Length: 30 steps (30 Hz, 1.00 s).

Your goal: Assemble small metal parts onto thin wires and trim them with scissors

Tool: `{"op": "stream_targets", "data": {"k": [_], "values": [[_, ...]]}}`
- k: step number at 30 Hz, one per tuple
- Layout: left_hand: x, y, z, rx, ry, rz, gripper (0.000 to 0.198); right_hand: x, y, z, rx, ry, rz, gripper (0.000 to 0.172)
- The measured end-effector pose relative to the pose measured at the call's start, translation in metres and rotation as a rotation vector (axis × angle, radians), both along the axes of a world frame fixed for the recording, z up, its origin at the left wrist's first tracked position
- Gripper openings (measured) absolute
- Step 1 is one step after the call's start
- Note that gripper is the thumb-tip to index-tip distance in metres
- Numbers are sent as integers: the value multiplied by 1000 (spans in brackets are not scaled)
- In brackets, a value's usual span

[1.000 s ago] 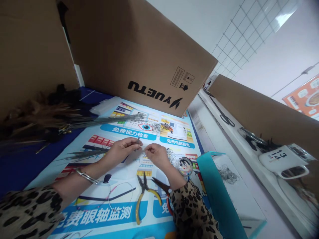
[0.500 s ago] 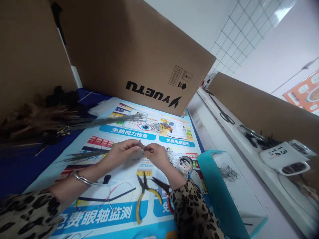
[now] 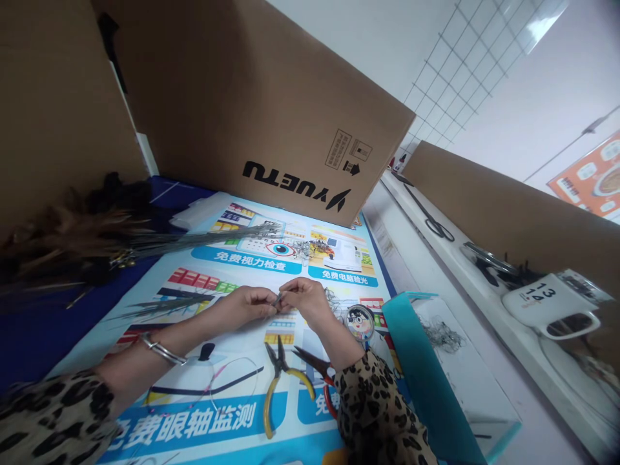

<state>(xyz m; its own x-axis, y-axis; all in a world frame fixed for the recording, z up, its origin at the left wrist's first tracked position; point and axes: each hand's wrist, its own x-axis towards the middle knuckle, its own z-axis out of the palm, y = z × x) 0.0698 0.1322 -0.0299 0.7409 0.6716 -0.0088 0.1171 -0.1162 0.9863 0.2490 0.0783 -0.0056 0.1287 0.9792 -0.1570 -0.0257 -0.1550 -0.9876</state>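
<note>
Both hands meet over the middle of the printed poster [image 3: 227, 371]. My left hand [image 3: 252, 305], with a silver bangle [image 3: 162, 349] on its wrist, pinches a small dark piece too small to name. My right hand [image 3: 304, 298] pinches at the same spot, fingertips touching or nearly touching the left ones. Below the hands lie yellow-handled pliers [image 3: 278, 381], jaws pointing away from me. Beside them are red-handled scissors [image 3: 320, 371], partly hidden by my right sleeve. A bundle of thin grey wires [image 3: 167, 305] rests left of my left hand.
Longer wires [image 3: 208, 237] and brown feathery material [image 3: 72, 232] lie at the back left. A large cardboard box [image 3: 271, 116] stands behind. To the right are a round cartoon tin [image 3: 360, 323], a teal-edged box [image 3: 450, 374] with wire scraps, and a white mug [image 3: 552, 303] on a ledge.
My fingertips have shifted slightly down, and the right hand has turned a little around the small piece. The tools on the poster stay where they were.
</note>
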Motion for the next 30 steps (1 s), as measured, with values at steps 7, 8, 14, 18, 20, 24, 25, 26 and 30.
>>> {"op": "stream_targets", "data": {"k": [7,8,14,18,20,24,25,26,30], "values": [[0,-6,1,-368,-206,-84,18,1,-4,4,5,91,71,19],[0,-7,1,-435,-244,-86,17,1,-5,5,7,119,79,22],[-3,-9,5,-675,-376,-67,14,3,-9,15,8,299,156,39],[-5,-8,6,-758,-420,-104,13,1,-11,18,20,334,175,37],[-5,-8,6,-774,-419,-129,14,1,-12,15,24,323,178,35],[-5,-9,7,-751,-421,-176,17,-1,-11,10,32,264,158,30],[-5,-9,8,-734,-419,-174,18,-2,-11,10,39,242,145,28],[-5,-9,9,-713,-417,-164,18,-2,-11,12,51,211,130,27],[-2,-9,12,-611,-411,-64,20,4,-10,23,125,7,44,19]]}}
